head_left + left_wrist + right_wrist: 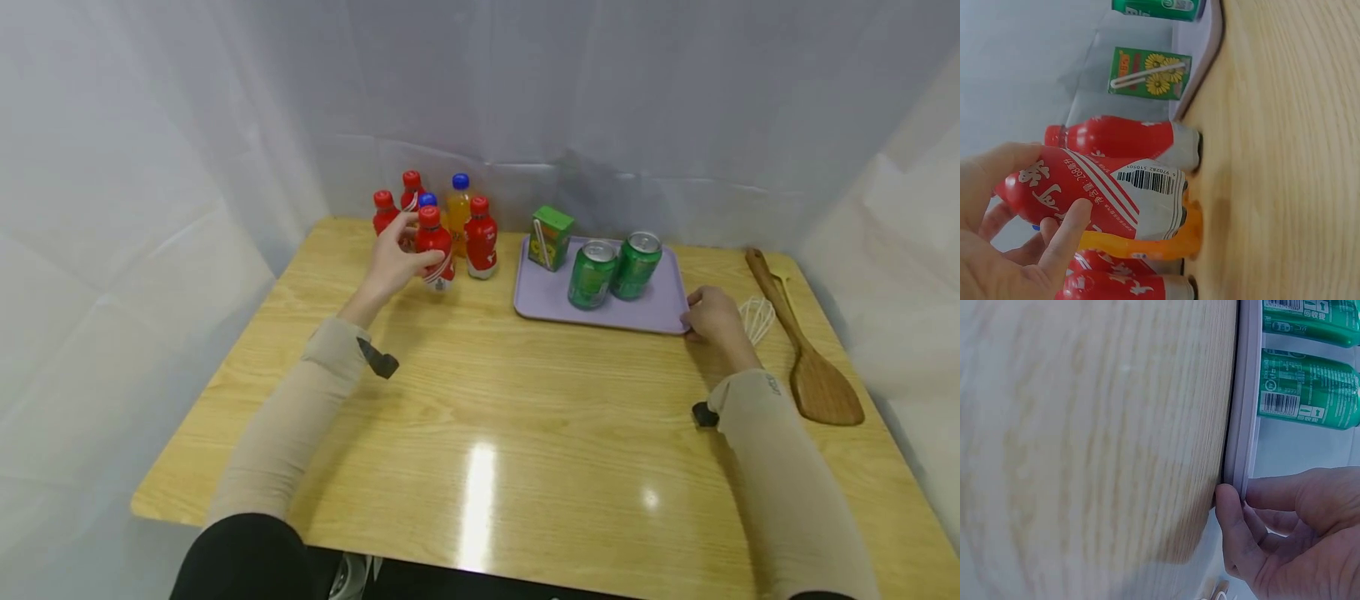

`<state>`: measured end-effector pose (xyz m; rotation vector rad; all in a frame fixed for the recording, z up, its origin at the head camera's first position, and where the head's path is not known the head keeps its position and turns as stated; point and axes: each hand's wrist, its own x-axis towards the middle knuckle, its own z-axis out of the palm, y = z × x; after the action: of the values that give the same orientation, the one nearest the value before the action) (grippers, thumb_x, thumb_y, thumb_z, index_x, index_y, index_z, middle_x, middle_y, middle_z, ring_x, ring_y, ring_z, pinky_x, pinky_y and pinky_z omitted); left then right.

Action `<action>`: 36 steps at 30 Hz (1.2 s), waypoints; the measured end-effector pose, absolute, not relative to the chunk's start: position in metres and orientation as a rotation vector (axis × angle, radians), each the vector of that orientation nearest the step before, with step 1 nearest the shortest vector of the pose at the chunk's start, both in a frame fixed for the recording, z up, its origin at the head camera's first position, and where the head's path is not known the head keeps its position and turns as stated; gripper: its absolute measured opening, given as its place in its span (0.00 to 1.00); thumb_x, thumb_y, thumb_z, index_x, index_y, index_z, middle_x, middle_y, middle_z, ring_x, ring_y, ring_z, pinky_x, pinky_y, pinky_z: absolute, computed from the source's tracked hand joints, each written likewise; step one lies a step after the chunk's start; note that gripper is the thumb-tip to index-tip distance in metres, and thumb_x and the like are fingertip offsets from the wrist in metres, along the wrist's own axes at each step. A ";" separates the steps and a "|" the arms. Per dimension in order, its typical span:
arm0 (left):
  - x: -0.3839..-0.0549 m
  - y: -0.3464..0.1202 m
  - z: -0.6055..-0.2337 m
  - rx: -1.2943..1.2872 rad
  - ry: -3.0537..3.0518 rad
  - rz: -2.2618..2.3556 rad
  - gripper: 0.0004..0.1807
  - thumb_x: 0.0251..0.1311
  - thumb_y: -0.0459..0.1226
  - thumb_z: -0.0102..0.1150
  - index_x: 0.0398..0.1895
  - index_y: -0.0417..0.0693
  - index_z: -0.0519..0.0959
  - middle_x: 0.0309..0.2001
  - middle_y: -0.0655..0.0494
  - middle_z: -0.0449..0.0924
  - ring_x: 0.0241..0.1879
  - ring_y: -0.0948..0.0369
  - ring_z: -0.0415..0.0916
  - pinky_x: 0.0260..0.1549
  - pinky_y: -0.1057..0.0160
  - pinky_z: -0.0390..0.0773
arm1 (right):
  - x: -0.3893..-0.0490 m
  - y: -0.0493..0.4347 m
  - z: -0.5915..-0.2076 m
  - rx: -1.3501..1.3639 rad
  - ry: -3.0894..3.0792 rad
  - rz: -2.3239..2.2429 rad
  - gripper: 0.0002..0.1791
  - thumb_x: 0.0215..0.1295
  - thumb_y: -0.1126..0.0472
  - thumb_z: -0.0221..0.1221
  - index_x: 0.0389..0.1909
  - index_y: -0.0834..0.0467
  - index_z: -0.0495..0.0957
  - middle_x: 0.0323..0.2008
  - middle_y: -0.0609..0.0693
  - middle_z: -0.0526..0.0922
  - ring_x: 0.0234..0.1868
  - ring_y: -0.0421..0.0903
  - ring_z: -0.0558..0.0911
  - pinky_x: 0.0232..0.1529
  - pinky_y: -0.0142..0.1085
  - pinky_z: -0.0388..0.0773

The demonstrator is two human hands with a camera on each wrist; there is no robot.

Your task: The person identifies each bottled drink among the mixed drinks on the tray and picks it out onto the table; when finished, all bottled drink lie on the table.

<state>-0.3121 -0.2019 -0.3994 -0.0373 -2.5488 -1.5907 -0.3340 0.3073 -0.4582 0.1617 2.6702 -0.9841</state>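
Observation:
My left hand (393, 260) grips a small red bottle (432, 243) with a red cap, thumb on one side and fingers round the other. In the left wrist view, the bottle's white lower label (1154, 187) with its barcode faces the camera, and the base is close over the table. At the front right corner of a lilac tray (551, 305), my right hand (716, 321) pinches the rim between thumb and fingers. Two green drink cans (592, 277) and a green drink carton (551, 239) with a straw stand on the tray.
Behind and beside the held bottle stand more red bottles (481, 237) and orange drink bottles (459, 204) with blue caps. A wooden spatula (821, 387) and a whisk (757, 318) lie on the right of the wooden table (555, 400). Pale sheeting (600, 100) hangs behind.

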 end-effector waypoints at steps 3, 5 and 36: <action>-0.313 -0.207 -0.406 -0.009 -2.569 -1.549 0.36 0.63 0.37 0.73 0.74 0.47 0.69 0.67 0.38 0.74 0.61 0.46 0.74 0.41 0.61 0.86 | -0.334 0.308 -0.458 0.153 2.673 -0.982 0.22 0.71 0.72 0.54 0.62 0.78 0.65 0.51 0.74 0.73 0.23 0.38 0.81 0.28 0.29 0.84; -0.314 -0.209 -0.409 0.015 -2.588 -1.528 0.36 0.64 0.37 0.72 0.73 0.47 0.69 0.68 0.38 0.74 0.64 0.45 0.74 0.43 0.62 0.85 | -0.332 0.309 -0.456 0.151 2.675 -0.980 0.21 0.71 0.72 0.54 0.61 0.78 0.65 0.51 0.74 0.73 0.23 0.38 0.81 0.28 0.29 0.84; -0.299 -0.207 -0.413 0.054 -2.748 -1.053 0.47 0.70 0.48 0.65 0.85 0.51 0.51 0.81 0.42 0.59 0.80 0.44 0.60 0.78 0.38 0.64 | -0.327 0.312 -0.451 0.190 2.731 -0.991 0.35 0.82 0.58 0.49 0.77 0.75 0.51 0.63 0.81 0.69 0.41 0.58 0.87 0.47 0.47 0.89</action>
<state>-0.2991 -0.2068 -0.4126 0.0544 -2.7485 -1.0533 -0.3270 0.3120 -0.4513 0.1899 2.7314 -0.9910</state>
